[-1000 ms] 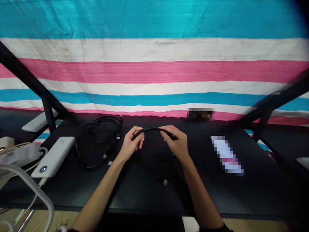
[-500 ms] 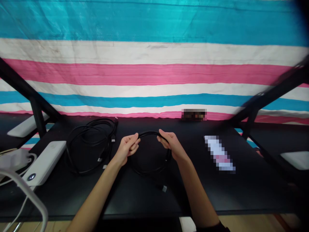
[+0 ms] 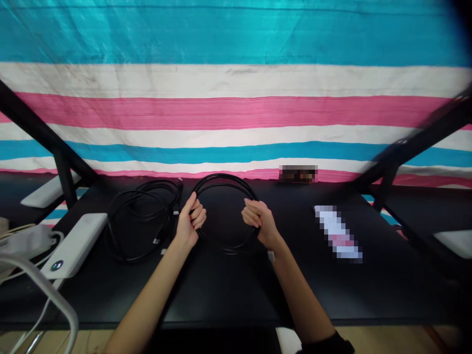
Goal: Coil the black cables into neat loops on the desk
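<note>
Across the black table [image 3: 228, 295], I see cables [image 3: 158, 183] loosely looped left of frame centre; mid-frame, the held cable [image 3: 221, 175] looks largely gathered into a ring. My left hand [image 3: 191, 219] and right hand [image 3: 260, 216] curl around its sides. One pale plug [image 3: 271, 255] seems ungathered.

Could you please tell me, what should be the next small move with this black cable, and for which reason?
Probably the right hand should draw the strands of the black cable closer together, with the left hand gripping firmly: the two hands hold opposite sides of the loops, but at the far side an inner strand runs apart from the outer ones.
</note>
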The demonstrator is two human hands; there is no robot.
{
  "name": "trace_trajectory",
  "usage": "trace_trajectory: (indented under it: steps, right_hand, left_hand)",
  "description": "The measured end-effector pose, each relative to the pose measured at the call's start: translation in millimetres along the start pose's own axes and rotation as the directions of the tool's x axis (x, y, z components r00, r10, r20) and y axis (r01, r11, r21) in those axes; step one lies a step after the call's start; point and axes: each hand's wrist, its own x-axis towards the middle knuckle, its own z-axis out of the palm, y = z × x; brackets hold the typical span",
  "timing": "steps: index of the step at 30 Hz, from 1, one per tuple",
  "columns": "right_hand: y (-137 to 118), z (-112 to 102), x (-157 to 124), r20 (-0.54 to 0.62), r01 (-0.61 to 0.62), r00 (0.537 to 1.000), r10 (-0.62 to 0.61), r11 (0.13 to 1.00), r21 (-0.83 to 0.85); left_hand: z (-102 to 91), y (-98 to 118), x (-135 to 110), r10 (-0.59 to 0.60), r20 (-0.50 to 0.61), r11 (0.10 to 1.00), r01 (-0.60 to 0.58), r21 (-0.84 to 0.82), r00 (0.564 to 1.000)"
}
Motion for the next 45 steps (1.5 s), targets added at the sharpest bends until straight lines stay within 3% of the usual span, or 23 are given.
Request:
trace_trajectory:
  steps: [3,7,10,12,14,16,18,20,23,25,27,28,30,31,35,38,41,43,45]
  right_hand:
    - [1,0,1,-0.005,-0.011,1.000,0.012,0.983,0.186]
    - [4,1,2,0.015,-0.031,1.000,0.027,0.893,0.448]
    - [6,2,1,-0.025,0.010,1.000,0.003,0.863,0.505]
    - [5,2,0,-0.061,0.048,0.998,-0.020,0.863,0.502]
    - [3,1,0,-0.096,0.082,0.995,-0.041,0.877,0.474]
    - [0,1,1,-0.131,0.100,0.990,-0.050,0.908,0.408]
    - [-1,1,2,-0.150,0.094,0.987,-0.048,0.943,0.319]
    - [0,2,3,-0.143,0.077,0.989,-0.043,0.968,0.237]
    - [6,4,7,-0.116,0.022,0.993,-0.007,0.991,0.135]
    - [13,2,11,-0.136,-0.020,0.990,0.025,0.999,0.038]
    - [22,-5,17,-0.196,-0.060,0.980,0.029,0.986,-0.155]
    - [27,-10,20,-0.234,-0.089,0.972,0.018,0.951,-0.296]
    - [35,-22,27,-0.300,-0.163,0.953,-0.037,0.773,-0.613]
    - [38,-28,30,-0.320,-0.192,0.946,-0.053,0.704,-0.684]
    - [40,-44,34,-0.386,-0.282,0.917,-0.100,0.521,-0.806]
    - [30,-48,31,-0.420,-0.335,0.893,-0.161,0.384,-0.860]
    - [17,-51,27,-0.436,-0.372,0.875,-0.209,0.285,-0.883]
    - [11,-54,27,-0.445,-0.392,0.871,-0.209,0.250,-0.885]
    - [8,-56,26,-0.452,-0.406,0.871,-0.193,0.234,-0.883]
  left_hand:
    - [6.0,-12,-1,0.042,0.016,0.999,-0.042,0.006,0.999]
    - [13.7,-30,-4,0.024,0.032,0.999,-0.025,0.037,0.999]
    - [11.7,-40,-5,0.027,0.043,0.970,-0.037,0.242,0.999]
    - [6.8,-44,-4,0.090,0.026,0.877,-0.092,0.472,0.996]
    - [2.2,-46,-3,0.138,0.011,0.737,-0.110,0.666,0.990]
    - [0.4,-47,-3,0.074,-0.034,0.672,-0.024,0.740,0.997]
    - [1.7,-47,-4,-0.053,-0.105,0.699,0.112,0.706,0.993]
    - [3.7,-47,-4,-0.086,-0.143,0.756,0.158,0.635,0.986]
    - [2.3,-43,-2,0.094,-0.154,0.784,0.022,0.621,0.984]
    - [-2.5,-41,2,0.202,-0.164,0.734,-0.038,0.678,0.966]
    - [-9.1,-39,7,0.215,-0.178,0.664,-0.010,0.748,0.960]
    - [-12.5,-38,9,0.200,-0.182,0.633,0.015,0.774,0.963]
    - [-18.9,-39,13,0.163,-0.183,0.585,0.054,0.810,0.970]
    - [-21.7,-40,15,0.143,-0.180,0.571,0.067,0.818,0.973]
    - [-30.2,-44,18,0.032,-0.161,0.538,0.119,0.834,0.986]
    - [-35.1,-42,19,-0.032,-0.147,0.428,0.146,0.892,0.989]
    - [-39.4,-31,20,0.181,-0.061,0.212,0.022,0.977,0.982]
    - [-40.8,-24,20,0.343,0.055,0.074,-0.085,0.994,0.938]
    - [-40.1,-19,21,0.356,0.155,-0.017,-0.159,0.987,0.922]
